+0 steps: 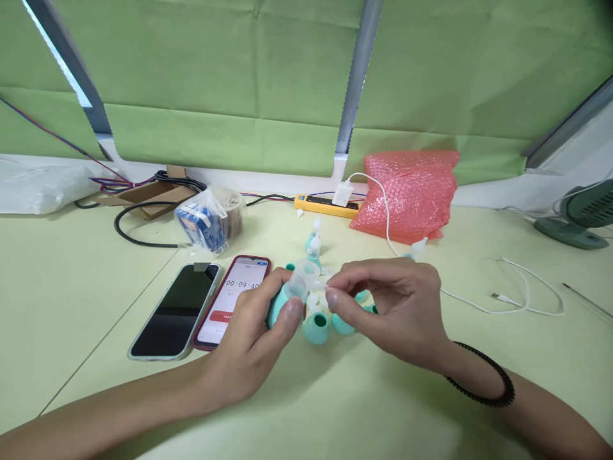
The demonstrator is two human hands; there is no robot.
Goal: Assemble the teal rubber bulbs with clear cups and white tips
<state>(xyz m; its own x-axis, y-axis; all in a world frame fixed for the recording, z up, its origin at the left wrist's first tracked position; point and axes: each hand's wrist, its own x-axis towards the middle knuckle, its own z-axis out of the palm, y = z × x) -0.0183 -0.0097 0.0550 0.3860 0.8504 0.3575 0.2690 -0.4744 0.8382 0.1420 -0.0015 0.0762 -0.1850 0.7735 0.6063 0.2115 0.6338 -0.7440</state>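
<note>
My left hand is wrapped round a teal rubber bulb with a clear plastic cap, held just above the table. My right hand pinches a small clear plastic piece right beside that cap, thumb and forefinger together. Under and between the hands lie several more teal bulbs and small clear tips. Two assembled pieces with white tips stand upright just behind them.
Two phones lie left of my hands: a dark one and a red-cased one showing a timer. Behind are a bagged blue box, black cables, a yellow power strip, pink bubble wrap, a white charging cable and a green fan.
</note>
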